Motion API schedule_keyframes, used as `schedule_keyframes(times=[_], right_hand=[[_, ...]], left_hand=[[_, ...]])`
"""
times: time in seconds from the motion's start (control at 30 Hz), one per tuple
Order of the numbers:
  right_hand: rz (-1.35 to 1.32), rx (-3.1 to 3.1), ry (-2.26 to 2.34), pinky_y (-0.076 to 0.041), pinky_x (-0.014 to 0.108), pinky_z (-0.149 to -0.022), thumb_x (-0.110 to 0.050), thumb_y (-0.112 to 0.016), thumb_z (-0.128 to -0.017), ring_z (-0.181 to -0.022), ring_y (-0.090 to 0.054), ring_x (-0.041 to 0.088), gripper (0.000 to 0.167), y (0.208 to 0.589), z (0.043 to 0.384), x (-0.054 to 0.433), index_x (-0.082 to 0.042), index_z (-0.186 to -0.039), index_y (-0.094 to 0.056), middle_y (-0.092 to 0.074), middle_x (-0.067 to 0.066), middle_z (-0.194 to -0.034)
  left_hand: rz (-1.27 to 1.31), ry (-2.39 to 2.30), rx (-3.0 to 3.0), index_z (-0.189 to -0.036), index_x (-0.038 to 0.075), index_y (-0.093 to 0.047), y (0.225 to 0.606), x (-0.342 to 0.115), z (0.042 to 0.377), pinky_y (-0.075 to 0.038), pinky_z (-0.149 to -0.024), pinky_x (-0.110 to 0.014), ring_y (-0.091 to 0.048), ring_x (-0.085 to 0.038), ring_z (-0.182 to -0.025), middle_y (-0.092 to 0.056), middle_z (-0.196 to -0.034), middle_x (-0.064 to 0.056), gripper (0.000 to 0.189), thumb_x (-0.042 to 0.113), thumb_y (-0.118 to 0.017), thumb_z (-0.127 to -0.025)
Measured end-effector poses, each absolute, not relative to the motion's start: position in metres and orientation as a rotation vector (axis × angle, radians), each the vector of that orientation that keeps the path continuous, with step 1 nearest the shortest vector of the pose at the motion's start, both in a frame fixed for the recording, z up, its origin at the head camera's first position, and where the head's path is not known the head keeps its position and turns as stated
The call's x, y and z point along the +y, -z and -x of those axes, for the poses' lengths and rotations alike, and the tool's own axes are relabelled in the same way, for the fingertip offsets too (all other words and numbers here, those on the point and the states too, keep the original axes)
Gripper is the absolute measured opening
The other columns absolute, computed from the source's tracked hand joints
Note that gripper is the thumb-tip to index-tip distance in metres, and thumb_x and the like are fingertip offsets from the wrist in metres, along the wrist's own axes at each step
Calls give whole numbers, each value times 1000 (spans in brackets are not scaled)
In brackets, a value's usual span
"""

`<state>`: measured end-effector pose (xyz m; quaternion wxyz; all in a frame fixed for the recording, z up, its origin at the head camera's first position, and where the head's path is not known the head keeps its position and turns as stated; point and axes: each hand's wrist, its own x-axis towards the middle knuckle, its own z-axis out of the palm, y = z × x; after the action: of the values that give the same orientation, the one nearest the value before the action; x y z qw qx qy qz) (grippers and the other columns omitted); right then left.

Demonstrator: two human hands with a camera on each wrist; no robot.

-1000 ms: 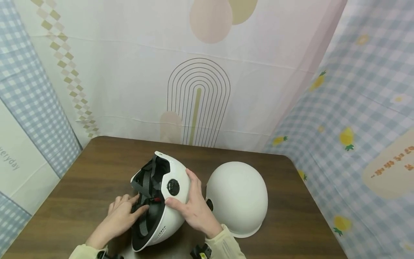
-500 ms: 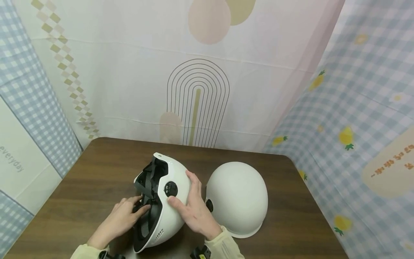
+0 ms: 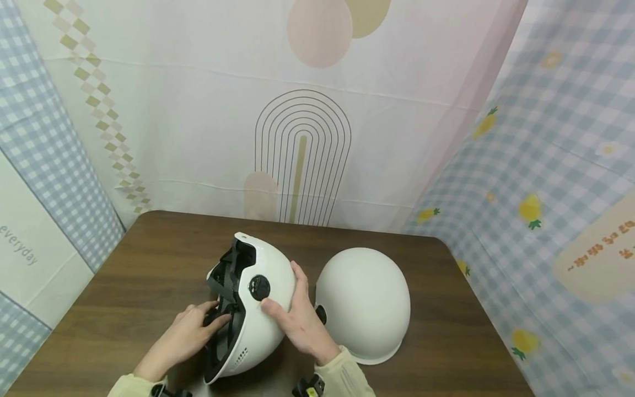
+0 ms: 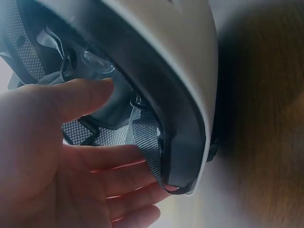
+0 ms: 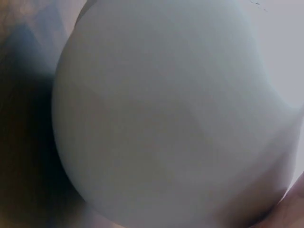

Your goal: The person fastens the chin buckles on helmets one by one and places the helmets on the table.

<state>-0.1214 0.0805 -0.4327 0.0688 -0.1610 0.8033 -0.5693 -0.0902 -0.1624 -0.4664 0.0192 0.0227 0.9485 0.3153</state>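
A white helmet (image 3: 272,328) lies tilted on its side, its dark padded inside turned left. My right hand (image 3: 302,322) grips the outer shell, thumb below the round black side disc (image 3: 259,287) and fingers over the dome. At the opening, my left hand (image 3: 186,333) reaches in with thumb and forefinger apart. The left wrist view shows the straight fingers (image 4: 126,175) against a grey woven strap (image 4: 146,135) beside the black inner padding (image 4: 187,159), with the thumb (image 4: 88,97) held away from them. In the right wrist view, the white shell (image 5: 161,104) fills most of the frame.
A second white helmet (image 3: 364,303) sits dome up just right of my right hand, on the brown wooden table (image 3: 446,331). Behind the table hangs a pale patterned cloth (image 3: 198,127), and a blue checked cloth (image 3: 570,165) hangs on the right.
The held helmet has turned a little, its opening facing further left and more dome showing. My right thumb now sits slightly right of where it was; the left hand stays at the opening.
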Motion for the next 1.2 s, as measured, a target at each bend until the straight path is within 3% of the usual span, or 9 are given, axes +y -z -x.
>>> schedule_keyframes(times=[0.23, 0.43, 0.53, 0.67, 0.77, 0.87, 1.07, 1.2], right_hand=[[271, 2199, 1892, -28, 57, -108, -50, -58, -93, -137, -31, 35, 90, 439, 126, 78, -11, -154, -5, -17, 21, -156], [223, 2063, 2013, -28, 57, -107, -47, -58, -93, -136, -31, 35, 87, 439, 127, 74, -7, -153, -10, -20, 21, -153], [235, 2062, 2010, -27, 57, -108, -47, -57, -94, -136, -30, 35, 85, 439, 126, 74, -7, -153, -11, -20, 21, -153], [244, 2062, 2014, -26, 56, -108, -46, -56, -95, -137, -29, 34, 84, 439, 125, 74, -6, -153, -10, -19, 21, -154], [245, 2062, 2015, -26, 56, -109, -46, -56, -96, -138, -29, 34, 84, 437, 126, 74, -6, -153, -10, -19, 20, -154], [255, 2061, 2006, -27, 56, -109, -47, -55, -96, -137, -29, 33, 84, 435, 127, 73, -7, -153, -9, -19, 20, -153], [245, 2085, 1970, -27, 56, -109, -49, -54, -96, -139, -28, 34, 87, 434, 126, 73, -6, -153, -7, -18, 22, -154], [213, 2115, 1949, -22, 56, -111, -51, -51, -96, -141, -24, 34, 86, 436, 126, 74, -4, -153, -7, -16, 23, -156]], left_hand=[[-74, -992, 2906, -128, -6, -58, 467, -163, 91, -44, -86, -59, -56, -46, -108, -63, -116, -24, 63, 47, -60, -94], [-92, -984, 2919, -130, -10, -53, 457, -166, 90, -38, -91, -63, -53, -47, -113, -62, -120, -25, 67, 47, -57, -95], [-62, -1016, 3002, -137, -11, -45, 440, -165, 85, -32, -93, -66, -50, -47, -115, -61, -122, -25, 69, 47, -51, -99], [-153, -1313, 3095, -151, 2, -27, 412, -157, 81, -26, -100, -64, -39, -44, -129, -48, -139, -22, 63, 37, -47, -103], [-438, -1503, 3117, -156, 16, -20, 397, -146, 79, -23, -111, -48, -31, -35, -138, -34, -152, -13, 66, 22, -55, -100], [-728, -1496, 3153, -155, 18, -25, 388, -136, 80, -22, -112, -34, -28, -27, -140, -28, -155, -8, 72, 13, -63, -94], [-907, -1396, 3181, -142, 15, -50, 387, -129, 81, -25, -102, -52, -37, -29, -135, -45, -146, -6, 56, 14, -69, -90], [-903, -1459, 3129, -138, 16, -53, 390, -129, 81, -24, -100, -48, -43, -26, -132, -52, -140, -3, 52, 12, -70, -89]])
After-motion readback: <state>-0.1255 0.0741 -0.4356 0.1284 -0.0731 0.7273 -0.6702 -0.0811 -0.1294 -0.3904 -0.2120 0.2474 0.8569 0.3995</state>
